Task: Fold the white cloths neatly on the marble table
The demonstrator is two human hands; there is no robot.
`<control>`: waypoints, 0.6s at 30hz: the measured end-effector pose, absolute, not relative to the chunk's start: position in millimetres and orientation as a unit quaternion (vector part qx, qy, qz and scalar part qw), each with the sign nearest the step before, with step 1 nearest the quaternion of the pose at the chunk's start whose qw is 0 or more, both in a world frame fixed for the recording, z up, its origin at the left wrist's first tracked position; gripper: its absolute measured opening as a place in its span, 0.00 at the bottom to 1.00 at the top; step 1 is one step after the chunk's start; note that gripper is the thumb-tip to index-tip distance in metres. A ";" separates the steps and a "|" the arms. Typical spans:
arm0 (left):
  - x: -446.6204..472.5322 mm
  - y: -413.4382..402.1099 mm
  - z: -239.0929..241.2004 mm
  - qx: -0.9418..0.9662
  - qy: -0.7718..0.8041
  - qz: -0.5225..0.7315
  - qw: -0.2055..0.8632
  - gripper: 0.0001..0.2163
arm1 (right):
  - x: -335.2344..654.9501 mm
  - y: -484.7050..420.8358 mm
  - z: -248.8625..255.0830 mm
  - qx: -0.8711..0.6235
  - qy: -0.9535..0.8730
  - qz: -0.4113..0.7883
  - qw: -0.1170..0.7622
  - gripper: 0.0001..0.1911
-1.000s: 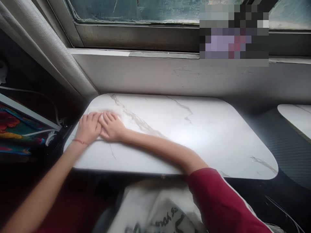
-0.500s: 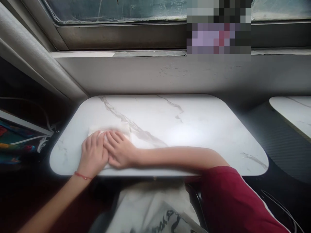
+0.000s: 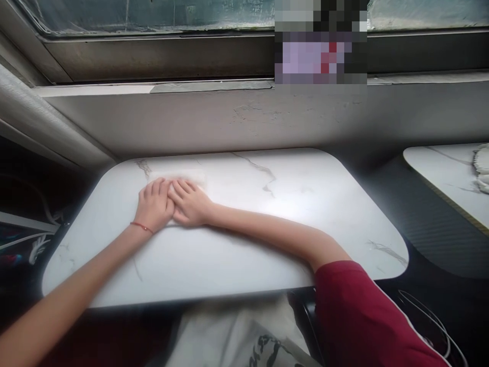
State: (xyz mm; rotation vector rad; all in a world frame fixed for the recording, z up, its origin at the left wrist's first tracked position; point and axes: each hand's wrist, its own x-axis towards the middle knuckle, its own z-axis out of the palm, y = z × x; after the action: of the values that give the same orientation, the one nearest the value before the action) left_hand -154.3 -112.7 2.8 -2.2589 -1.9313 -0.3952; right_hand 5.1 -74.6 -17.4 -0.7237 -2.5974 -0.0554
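My left hand (image 3: 156,204) lies palm down over a thin white cloth or tissue (image 3: 195,176), pressing it against the white marble-patterned table (image 3: 244,265). Beside it, my right hand (image 3: 190,202) is also palm down on the same cloth, its fingers stretched out and slightly spread. The two hands touch at the thumbs. Most of the cloth is hidden beneath them; only a pale strip shows past the fingertips, and its exact kind is hard to tell. A thin red string bracelet (image 3: 141,226) circles my left wrist.
Behind the table rise a grey wall (image 3: 171,120) and a window (image 3: 153,18). A second marble-patterned table (image 3: 451,168) stands at the right, with a white bundle (image 3: 483,167) at its edge. White cables (image 3: 431,316) hang at the lower right. A pale printed fabric (image 3: 237,336) lies below the table's front edge.
Both hands have slid the cloth away from the front edge, toward the wall. The view has shifted a little, bringing the white bundle on the other table into sight.
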 end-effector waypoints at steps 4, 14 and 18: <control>-156.9 -75.1 0.2 -0.740 -0.653 -0.148 0.064 0.24 | -0.4 -35.1 -20.8 -0.271 -0.937 -0.023 0.218 0.29; -139.9 -8.3 -3.4 -0.681 -0.710 -0.166 0.065 0.24 | 4.8 40.8 -21.1 -0.280 -0.937 0.011 0.210 0.29; -135.6 -6.3 -0.5 -0.677 -0.719 -0.147 0.060 0.25 | 4.4 44.5 -21.7 -0.286 -0.933 0.015 0.216 0.29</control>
State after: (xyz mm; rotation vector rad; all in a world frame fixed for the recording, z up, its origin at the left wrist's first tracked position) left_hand -135.6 -6.3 -0.5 -2.0495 -2.1761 -0.4463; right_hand 4.4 44.5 -21.7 -0.7928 -2.5873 0.0405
